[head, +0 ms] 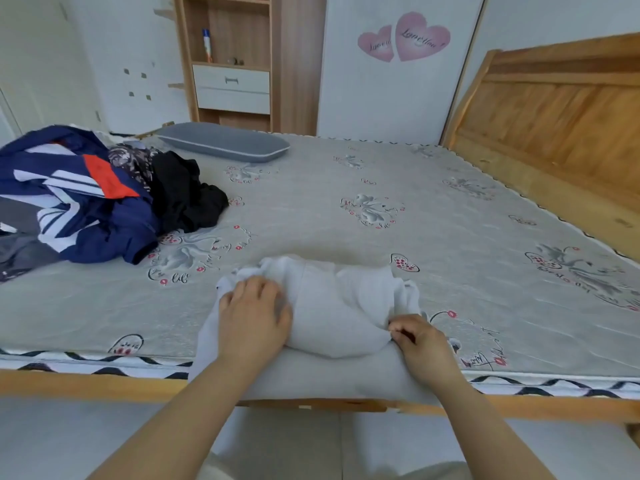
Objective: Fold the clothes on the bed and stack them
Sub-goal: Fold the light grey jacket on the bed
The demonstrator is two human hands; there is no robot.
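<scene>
A white garment [332, 306] lies bunched at the near edge of the bed [381, 209], part of it hanging over the edge. My left hand [254, 313] rests on its left side, fingers curled into the cloth. My right hand [420, 341] pinches a fold at its right side. A heap of unfolded clothes sits at the left: a navy, white and orange jacket [79, 202], a black garment [187, 199] and a patterned one [133, 164].
A grey pillow [225, 142] lies at the far side of the bed. The wooden headboard [561, 112] stands at the right. A wooden shelf unit [232, 60] with drawers is against the far wall. The wooden bed frame [86, 382] runs along the near edge.
</scene>
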